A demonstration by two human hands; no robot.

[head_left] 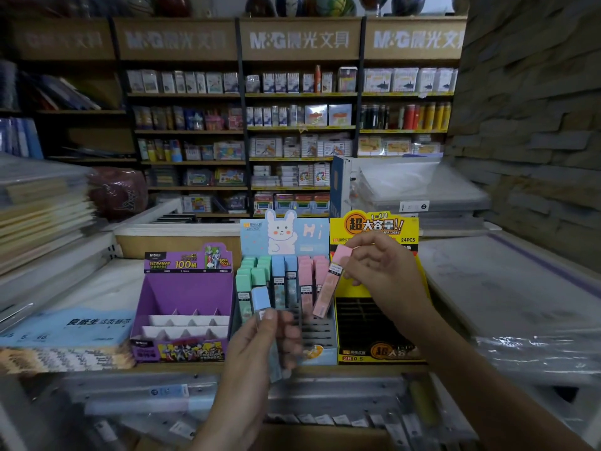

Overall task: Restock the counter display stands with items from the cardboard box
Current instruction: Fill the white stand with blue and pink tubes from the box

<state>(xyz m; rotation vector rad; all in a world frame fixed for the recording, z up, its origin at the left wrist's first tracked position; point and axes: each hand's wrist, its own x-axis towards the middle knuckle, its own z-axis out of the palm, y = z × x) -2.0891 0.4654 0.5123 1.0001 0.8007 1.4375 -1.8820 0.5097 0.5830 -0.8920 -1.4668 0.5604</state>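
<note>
Holding blue-capped case [261, 301] in our left hand [260, 346], fingers curled round it, low before counter [182, 368]. Our right hand [387, 278] pinches pink case [328, 288], tilted, lower end over right slots of rabbit stand [283, 236]. Green, blue, pink cases upright in stand. Purple stand [185, 288] just left, yellow stand [374, 229] just right. Stocked shelves [292, 128] behind.

I'm looking into a stationery shop. At twelve o'clock, wall shelves [292, 128] under M&G brand headers [299, 39] carry rows of packaged goods behind yellow price strips, with globes [331, 4] on top. Three printed display stands [185, 288] sit on the desk [182, 367]. Notebook stacks [42, 203] rise at nine o'clock.
</note>
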